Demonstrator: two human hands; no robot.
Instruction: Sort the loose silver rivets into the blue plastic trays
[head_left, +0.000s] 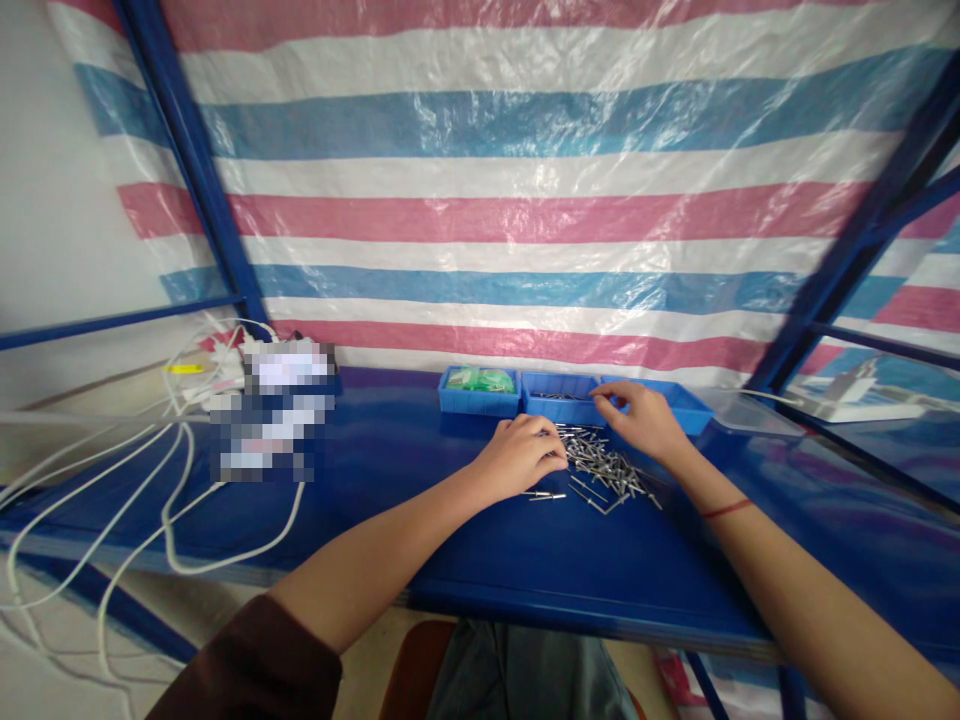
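A loose pile of silvery blind rivets (604, 462) lies on the blue table, with a few strays along its near edge. At the pile's left side, my left hand (525, 455) is closed, its curled fingertips on the rivets there. Just beyond the pile, my right hand (637, 418) hovers by the rim between two bins, thumb and fingers drawn together; whatever is between them is too small to make out. The middle blue bin (559, 410) has some rivets in it. My right hand partly covers the right blue bin (686, 408).
A left blue bin (480, 402) holds green-and-clear plastic packets (480, 380). White cables (176, 500) trail over the table's left side near a blurred-out device (289, 365). Blue frame posts (199, 180) and a striped plastic sheet (487, 220) stand behind. A clear lid-like tray (754, 412) sits at right.
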